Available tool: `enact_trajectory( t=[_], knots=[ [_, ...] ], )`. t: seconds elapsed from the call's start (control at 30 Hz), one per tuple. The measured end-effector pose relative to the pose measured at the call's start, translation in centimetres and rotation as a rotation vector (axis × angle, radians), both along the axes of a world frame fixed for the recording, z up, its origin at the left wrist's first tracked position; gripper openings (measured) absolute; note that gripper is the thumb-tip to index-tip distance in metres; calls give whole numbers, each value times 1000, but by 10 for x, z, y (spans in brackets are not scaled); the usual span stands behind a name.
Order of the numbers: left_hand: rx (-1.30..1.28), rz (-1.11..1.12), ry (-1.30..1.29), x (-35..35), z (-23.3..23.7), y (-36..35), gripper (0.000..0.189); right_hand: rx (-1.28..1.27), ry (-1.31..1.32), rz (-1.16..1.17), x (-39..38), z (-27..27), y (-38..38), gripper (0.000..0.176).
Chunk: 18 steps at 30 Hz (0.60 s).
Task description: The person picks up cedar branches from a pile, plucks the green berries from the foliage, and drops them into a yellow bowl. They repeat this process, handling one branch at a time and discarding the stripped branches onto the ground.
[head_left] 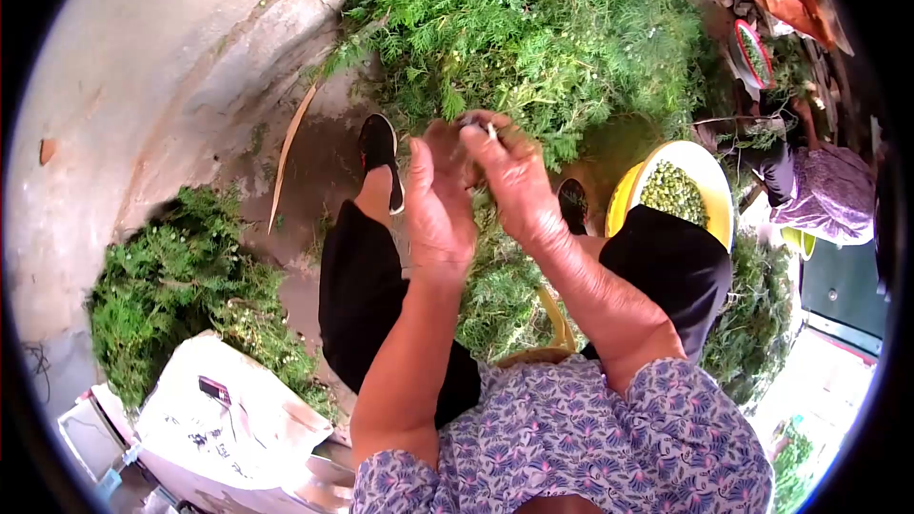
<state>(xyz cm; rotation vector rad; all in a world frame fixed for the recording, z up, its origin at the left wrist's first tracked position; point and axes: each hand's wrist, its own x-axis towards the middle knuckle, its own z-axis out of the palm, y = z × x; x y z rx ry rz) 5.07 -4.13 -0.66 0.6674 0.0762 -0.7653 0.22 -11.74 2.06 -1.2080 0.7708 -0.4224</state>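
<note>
Both hands are raised close together over my lap, in front of a large heap of cut green conifer branches [533, 48]. My left hand [440, 200] is half cupped, palm up, its thumb standing apart from the fingers; I see nothing lying in it. Beside it, my right hand [519, 181] has its fingers curled in, the tips near the left fingers. A small whitish spot shows at these fingertips, too small to name. By my right knee stands a yellow bucket [721, 192] holding many small pale green cones or berries [674, 192].
A smaller pile of branches [181, 276] lies at left, near a white sack [228, 409]. Greenery also lies between my legs. At right another person in a purple patterned top [833, 190] sits near a red-rimmed basin [752, 52]. A curved wooden strip [288, 152] lies on the floor.
</note>
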Motion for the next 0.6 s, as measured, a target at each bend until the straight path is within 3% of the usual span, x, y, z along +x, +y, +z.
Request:
enact_trajectory(
  t=[0.03,0.07,0.1,0.13,0.17,0.23,0.3,0.37,0.6],
  knots=[
    [128,-3,-5,-14,8,5,55,-217,4,8,-7,4,13,24],
    [55,17,47,-28,20,8,53,-619,-21,-31,-16,4,23,20],
    [-20,33,99,-40,29,11,52,-801,-83,-69,-23,6,31,19],
    [-205,36,137,-46,25,13,49,-845,-38,-6,-36,11,39,21],
    [-204,40,133,-54,26,17,49,-891,11,58,-47,21,47,24],
    [-285,30,93,-68,30,28,48,-787,-56,16,-64,25,62,23],
    [-316,10,43,-81,35,36,44,-937,-7,40,-82,34,70,29],
    [-264,15,185,-97,43,45,40,-899,-44,42,-98,40,78,30],
    [-274,-67,170,-137,46,74,44,-681,-228,1,-146,51,105,30]
  ],
)
